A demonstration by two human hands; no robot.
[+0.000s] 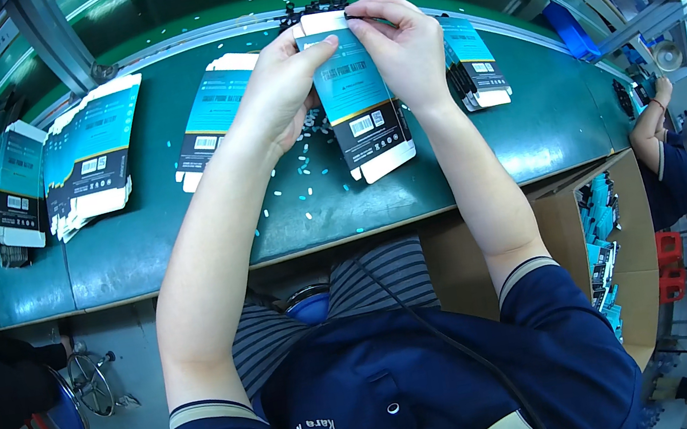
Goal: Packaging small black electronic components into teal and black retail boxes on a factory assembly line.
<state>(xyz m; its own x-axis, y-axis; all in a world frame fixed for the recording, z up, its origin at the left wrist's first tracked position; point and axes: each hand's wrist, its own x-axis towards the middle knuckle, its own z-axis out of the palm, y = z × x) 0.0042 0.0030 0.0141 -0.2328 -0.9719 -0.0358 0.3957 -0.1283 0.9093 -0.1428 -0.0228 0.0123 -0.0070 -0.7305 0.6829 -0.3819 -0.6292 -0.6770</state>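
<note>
A flat blue and black printed carton [361,95] with white end flaps is held above the bench, tilted slightly. My left hand [283,89] grips its left edge, with the thumb lying across the front near the top. At the carton's top right corner, my right hand [406,43] is closed in a pinch. A small black piece shows at those fingertips, mostly hidden by them. Behind the carton's top lies a heap of small black pieces [316,10]. Close by on the left is a stack of like cartons [214,109], and another stack [477,63] lies to the right.
More carton stacks [96,155] fill the left of the green bench [211,231]. Small pale bits lie scattered over it. A large cardboard box [638,258] holding cartons stands at my right. Another person [684,151] is at the far right. Blue bins [570,30] sit behind.
</note>
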